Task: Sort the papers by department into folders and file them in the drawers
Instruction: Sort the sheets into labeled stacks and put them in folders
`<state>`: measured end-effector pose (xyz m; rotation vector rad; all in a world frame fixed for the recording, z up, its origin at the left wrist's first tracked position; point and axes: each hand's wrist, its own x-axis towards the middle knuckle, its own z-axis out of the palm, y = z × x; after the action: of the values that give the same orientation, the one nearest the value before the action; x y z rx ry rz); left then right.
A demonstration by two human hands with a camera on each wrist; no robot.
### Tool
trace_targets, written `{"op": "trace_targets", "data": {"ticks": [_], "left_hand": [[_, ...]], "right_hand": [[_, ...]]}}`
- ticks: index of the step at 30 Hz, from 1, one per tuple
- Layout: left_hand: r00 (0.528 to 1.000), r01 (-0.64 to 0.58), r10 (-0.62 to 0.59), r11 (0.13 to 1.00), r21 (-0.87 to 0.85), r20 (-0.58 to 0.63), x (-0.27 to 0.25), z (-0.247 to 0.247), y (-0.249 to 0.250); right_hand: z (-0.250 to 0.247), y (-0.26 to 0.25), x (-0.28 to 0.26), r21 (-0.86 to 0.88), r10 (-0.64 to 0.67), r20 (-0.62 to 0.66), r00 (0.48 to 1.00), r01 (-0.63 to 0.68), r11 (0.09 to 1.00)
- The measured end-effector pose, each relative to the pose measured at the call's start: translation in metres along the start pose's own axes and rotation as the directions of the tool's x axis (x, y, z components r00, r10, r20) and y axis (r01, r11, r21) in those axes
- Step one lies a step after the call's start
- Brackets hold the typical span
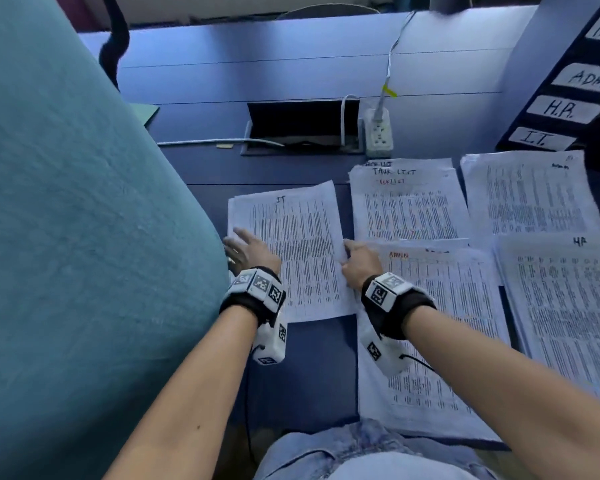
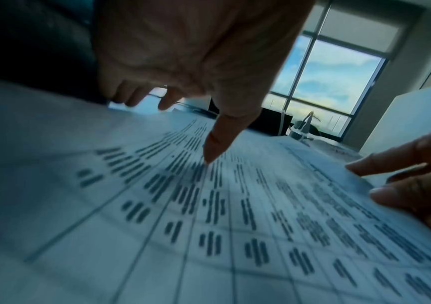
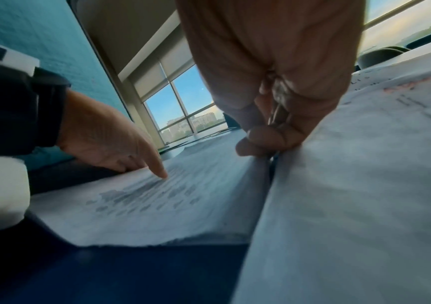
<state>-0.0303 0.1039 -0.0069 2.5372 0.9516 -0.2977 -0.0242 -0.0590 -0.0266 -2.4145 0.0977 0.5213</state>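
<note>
A stack of printed sheets headed IT (image 1: 291, 251) lies on the blue desk (image 1: 291, 77) in front of me. My left hand (image 1: 246, 247) rests at the stack's left edge with fingers spread, and its thumb (image 2: 217, 144) presses down on the top sheet. My right hand (image 1: 357, 261) sits at the stack's right edge, its curled fingers (image 3: 261, 144) pinching that edge. Beside it lie stacks headed TASK LIST (image 1: 407, 206), ADMIN (image 1: 437, 323) and HR (image 1: 568, 306). A dark drawer unit (image 1: 568, 109) at the far right carries labels ADMIN, H.R. and I.T.
A teal chair back (image 1: 66, 237) fills the left side, close to my left hand. Behind the papers are an open cable box (image 1: 302, 126) and a white power strip (image 1: 380, 133) with cords. Another paper stack (image 1: 527, 195) lies at the back right. A green folder corner (image 1: 149, 112) shows by the chair.
</note>
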Motion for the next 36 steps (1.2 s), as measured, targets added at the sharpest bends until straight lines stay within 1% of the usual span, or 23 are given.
{"op": "trace_targets", "data": {"ticks": [2, 3, 5, 6, 8, 10, 11, 13, 14, 16, 17, 18, 20, 23, 27, 28, 29, 30, 31, 32, 34, 35, 36], "left_hand": [[0.991, 0.053, -0.059, 0.997, 0.056, 0.119, 0.004, 0.008, -0.006], [0.984, 0.074, -0.084, 0.995, 0.07, 0.154, 0.004, 0.01, -0.008], [0.983, 0.082, -0.094, 0.993, 0.079, 0.16, 0.003, 0.012, -0.007], [0.986, 0.064, -0.077, 0.994, 0.089, 0.148, 0.001, 0.013, -0.006], [0.99, -0.027, 0.013, 0.995, 0.1, 0.138, -0.006, 0.016, -0.001], [0.978, -0.181, 0.173, 0.982, 0.062, 0.114, -0.016, 0.022, 0.009], [0.962, -0.262, 0.259, 0.965, 0.03, 0.087, -0.023, 0.026, 0.015], [0.913, -0.404, 0.406, 0.914, -0.042, 0.043, -0.038, 0.036, 0.029], [0.886, -0.457, 0.461, 0.886, -0.074, 0.045, -0.046, 0.042, 0.037], [0.837, -0.528, 0.538, 0.842, -0.107, 0.098, -0.063, 0.056, 0.054], [0.822, -0.537, 0.548, 0.836, -0.111, 0.152, -0.068, 0.063, 0.063], [0.821, -0.517, 0.528, 0.849, -0.109, 0.216, -0.073, 0.069, 0.07], [0.852, -0.42, 0.422, 0.904, -0.077, 0.31, -0.079, 0.079, 0.082], [0.907, -0.314, 0.295, 0.949, 0.014, 0.299, -0.084, 0.083, 0.09], [0.942, -0.188, 0.178, 0.982, 0.007, 0.285, -0.08, 0.082, 0.094], [0.94, -0.164, 0.166, 0.986, -0.033, 0.297, -0.079, 0.083, 0.093], [0.935, -0.142, 0.178, 0.981, -0.136, 0.307, -0.078, 0.085, 0.091], [0.925, -0.114, 0.206, 0.952, -0.283, 0.319, -0.079, 0.085, 0.09], [0.912, -0.092, 0.248, 0.9, -0.427, 0.328, -0.081, 0.084, 0.089], [0.89, -0.093, 0.306, 0.848, -0.522, 0.338, -0.084, 0.081, 0.087], [0.829, -0.1, 0.423, 0.754, -0.649, 0.365, -0.088, 0.079, 0.083], [0.809, -0.085, 0.459, 0.709, -0.7, 0.367, -0.089, 0.078, 0.082], [0.802, -0.062, 0.471, 0.677, -0.734, 0.367, -0.089, 0.077, 0.081]], "right_hand": [[0.003, 0.0, 0.001, -0.079, -0.012, 0.054, 0.998, 0.016, 0.997], [0.004, 0.001, 0.002, -0.098, -0.015, 0.078, 0.997, 0.022, 0.995], [0.001, 0.003, 0.003, -0.069, -0.016, 0.099, 0.995, 0.023, 0.997], [-0.002, 0.004, 0.003, -0.018, -0.031, 0.092, 0.995, 0.033, 0.999], [-0.012, 0.007, -0.002, 0.121, -0.069, 0.024, 0.997, 0.066, 0.99], [-0.028, 0.014, -0.009, 0.192, -0.09, -0.064, 0.994, 0.101, 0.976], [-0.039, 0.021, -0.013, 0.209, -0.085, -0.111, 0.99, 0.107, 0.972], [-0.059, 0.041, -0.018, 0.251, -0.016, -0.201, 0.979, 0.067, 0.966], [-0.069, 0.054, -0.021, 0.254, 0.036, -0.236, 0.971, 0.026, 0.967], [-0.086, 0.083, -0.028, 0.243, 0.151, -0.28, 0.948, -0.082, 0.966], [-0.093, 0.099, -0.031, 0.241, 0.199, -0.298, 0.934, -0.129, 0.962], [-0.1, 0.113, -0.035, 0.23, 0.239, -0.309, 0.921, -0.171, 0.958], [-0.11, 0.139, -0.04, 0.189, 0.294, -0.318, 0.902, -0.243, 0.951], [-0.114, 0.167, -0.047, 0.244, 0.327, -0.261, 0.908, -0.266, 0.933], [-0.118, 0.182, -0.05, 0.313, 0.291, -0.217, 0.932, -0.216, 0.925], [-0.119, 0.183, -0.049, 0.313, 0.286, -0.195, 0.938, -0.217, 0.925], [-0.118, 0.186, -0.047, 0.317, 0.277, -0.171, 0.946, -0.213, 0.924], [-0.119, 0.186, -0.045, 0.329, 0.267, -0.146, 0.953, -0.208, 0.921], [-0.119, 0.188, -0.042, 0.349, 0.264, -0.129, 0.956, -0.205, 0.914], [-0.119, 0.188, -0.04, 0.367, 0.265, -0.121, 0.957, -0.205, 0.907], [-0.117, 0.19, -0.036, 0.396, 0.273, -0.141, 0.952, -0.198, 0.896], [-0.116, 0.191, -0.035, 0.419, 0.28, -0.166, 0.945, -0.189, 0.888], [-0.115, 0.19, -0.035, 0.447, 0.286, -0.194, 0.938, -0.175, 0.877]]}}
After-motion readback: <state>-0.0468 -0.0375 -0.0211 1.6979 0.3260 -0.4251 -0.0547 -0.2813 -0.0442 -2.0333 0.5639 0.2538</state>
